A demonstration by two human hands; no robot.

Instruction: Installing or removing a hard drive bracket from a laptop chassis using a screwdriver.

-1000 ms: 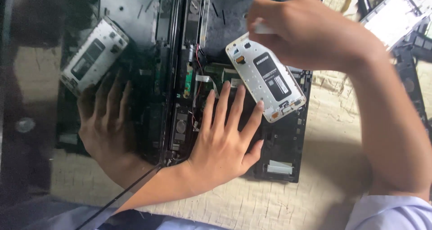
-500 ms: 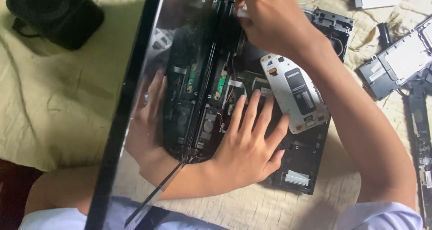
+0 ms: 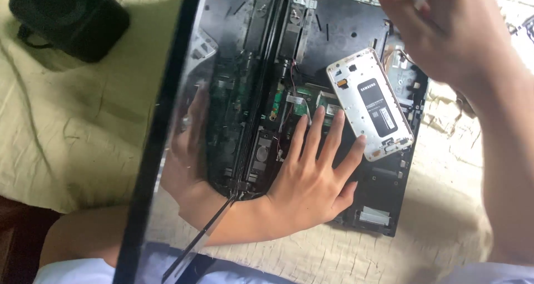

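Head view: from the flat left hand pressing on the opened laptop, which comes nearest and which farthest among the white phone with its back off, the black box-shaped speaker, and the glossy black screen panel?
1. White phone with its back off: just right of the left hand, by the fingertips.
2. Glossy black screen panel: to the hand's left, standing up.
3. Black box-shaped speaker: far top left on the cloth.

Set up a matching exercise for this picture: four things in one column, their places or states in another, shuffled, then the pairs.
1. left hand
2. right hand
3. phone
4. black box

a. on the cloth, top left
b. flat on the opened laptop
c. raised, pinching something white
d. back off, lying on the laptop

Pairs: 1-b, 2-c, 3-d, 4-a
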